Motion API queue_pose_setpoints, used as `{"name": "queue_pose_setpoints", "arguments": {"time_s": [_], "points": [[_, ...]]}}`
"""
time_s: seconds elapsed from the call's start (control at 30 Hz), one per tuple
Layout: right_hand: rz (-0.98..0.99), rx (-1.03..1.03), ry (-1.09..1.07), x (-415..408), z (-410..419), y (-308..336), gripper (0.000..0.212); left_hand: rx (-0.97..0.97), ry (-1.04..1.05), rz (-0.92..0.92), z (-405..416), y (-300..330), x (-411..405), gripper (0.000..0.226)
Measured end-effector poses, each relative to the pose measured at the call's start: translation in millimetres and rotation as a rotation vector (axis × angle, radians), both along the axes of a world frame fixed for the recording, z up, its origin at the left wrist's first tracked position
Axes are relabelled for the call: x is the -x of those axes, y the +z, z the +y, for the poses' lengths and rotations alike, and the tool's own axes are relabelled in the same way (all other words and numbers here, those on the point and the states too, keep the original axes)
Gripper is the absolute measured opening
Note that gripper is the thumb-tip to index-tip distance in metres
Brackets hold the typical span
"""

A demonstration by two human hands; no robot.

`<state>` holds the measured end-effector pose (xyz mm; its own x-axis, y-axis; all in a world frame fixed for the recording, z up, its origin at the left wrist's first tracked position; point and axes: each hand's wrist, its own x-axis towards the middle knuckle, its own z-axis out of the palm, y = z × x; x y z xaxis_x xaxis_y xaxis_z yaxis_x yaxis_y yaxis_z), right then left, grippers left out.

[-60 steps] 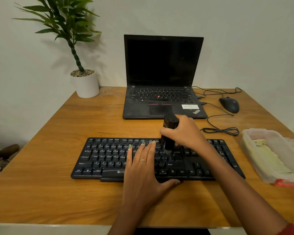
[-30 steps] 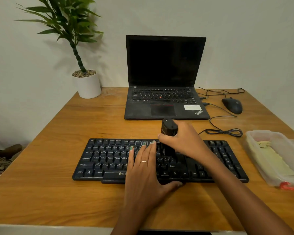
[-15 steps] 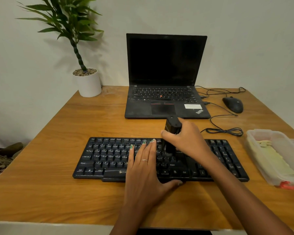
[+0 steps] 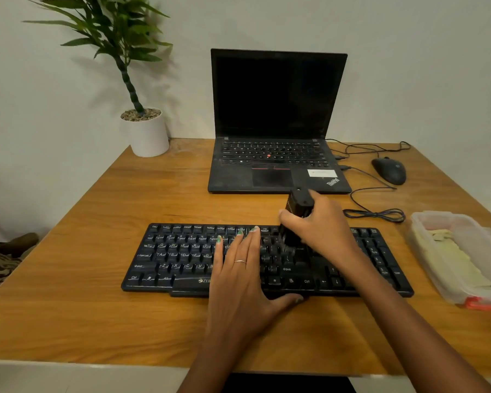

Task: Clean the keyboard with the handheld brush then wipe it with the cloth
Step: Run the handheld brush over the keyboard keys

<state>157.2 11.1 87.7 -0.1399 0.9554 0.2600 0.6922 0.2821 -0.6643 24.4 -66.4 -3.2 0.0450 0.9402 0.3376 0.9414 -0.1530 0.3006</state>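
Observation:
A black keyboard (image 4: 182, 256) lies across the near half of the wooden desk (image 4: 68, 307). My left hand (image 4: 244, 282) rests flat on its middle keys, fingers straight, thumb at the front edge. My right hand (image 4: 321, 231) grips a black handheld brush (image 4: 299, 204), held upright with its bristle end down on the keys right of centre. The bristles are partly hidden by my fingers. A pale yellow cloth (image 4: 454, 256) lies inside a clear plastic container (image 4: 420, 222) at the right.
An open black laptop (image 4: 275, 120) stands behind the keyboard. A black mouse (image 4: 389, 170) and its coiled cable (image 4: 377, 214) lie at the back right. A potted plant in a white pot (image 4: 149, 134) is at the back left corner.
The brush in my right hand has shifted slightly right and away over the keys. My left hand stays flat on the keyboard.

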Motion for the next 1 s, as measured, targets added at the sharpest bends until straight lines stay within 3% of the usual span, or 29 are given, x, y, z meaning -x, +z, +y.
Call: {"name": "queue_pose_setpoints", "arguments": {"time_s": [0.13, 0.3, 0.43, 0.6, 0.77, 0.9, 1.0], "points": [[0.007, 0.094, 0.222, 5.7, -17.6, -0.9, 0.026, -0.008, -0.007, -0.021, 0.9, -0.4, 0.5, 0.113], [0.031, -0.008, -0.010, -4.8, -5.9, -3.9, 0.024, 0.006, -0.008, -0.011, -1.1, 2.5, 0.4, 0.115], [-0.078, -0.049, 0.075, -1.1, -13.7, -8.1, 0.024, -0.035, -0.034, -0.044, -2.6, 4.6, 4.4, 0.113], [0.056, 0.007, 0.002, -13.5, -6.4, -7.0, 0.026, -0.041, 0.036, 0.092, -6.9, 6.8, 38.2, 0.110], [0.074, 0.022, 0.134, 1.4, -26.8, -12.5, 0.022, 0.060, 0.082, 0.088, -9.8, 3.2, 54.4, 0.114], [0.102, -0.045, -0.048, -9.9, -17.3, -13.3, 0.025, 0.047, 0.088, 0.107, -10.1, 0.3, 47.5, 0.108], [0.096, -0.013, 0.070, -4.0, -25.4, -16.0, 0.023, 0.022, 0.103, 0.097, -9.8, -0.9, 45.5, 0.106]]}}
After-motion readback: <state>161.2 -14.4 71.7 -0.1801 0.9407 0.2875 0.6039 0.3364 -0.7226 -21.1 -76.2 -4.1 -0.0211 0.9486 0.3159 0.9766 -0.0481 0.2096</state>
